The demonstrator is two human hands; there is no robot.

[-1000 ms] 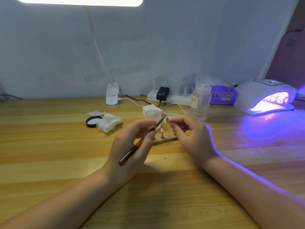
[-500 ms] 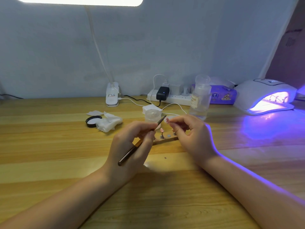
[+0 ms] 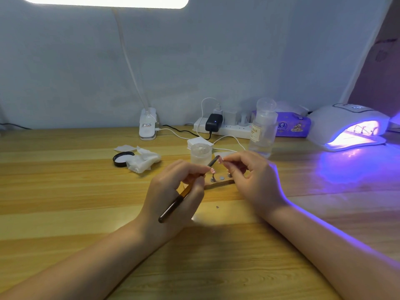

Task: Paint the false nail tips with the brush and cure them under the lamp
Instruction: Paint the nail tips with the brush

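**A:** Head view first. What have the hands got?

**B:** I see my left hand [image 3: 173,191] curled round the brush [image 3: 186,191], fingers and thumb pinching it near the front. Its dark handle slants down and back over the hand, and the bristle end points up and right. My right hand [image 3: 253,180] pinches a small false nail tip [image 3: 220,161] between thumb and forefinger, the other fingers curled under. The brush end meets that tip, or sits just beside it; I think they touch, but the spot is tiny and a bit blurred.

**A:** Where are the other tips?

**B:** Just below, between the hands, a thin wooden strip [image 3: 218,182] lies on the table [image 3: 65,191]. A small metal stand [image 3: 213,178] on it carries a pinkish tip [image 3: 212,170]; another stand [image 3: 229,175] shows beside the right thumb, half hidden.

**A:** And the lamp?

**B:** The curing lamp [image 3: 346,124] sits far right near the wall, well apart from the hands, glowing violet inside and washing the wood in front of it purple.

**A:** Anything else in this view?

**B:** A small clear jar [image 3: 201,153] behind the brush end, a tall clear bottle [image 3: 263,131] right of it, crumpled wipes [image 3: 144,159] and a black lid [image 3: 121,159] to the left, and a power strip [image 3: 225,128] by the wall.
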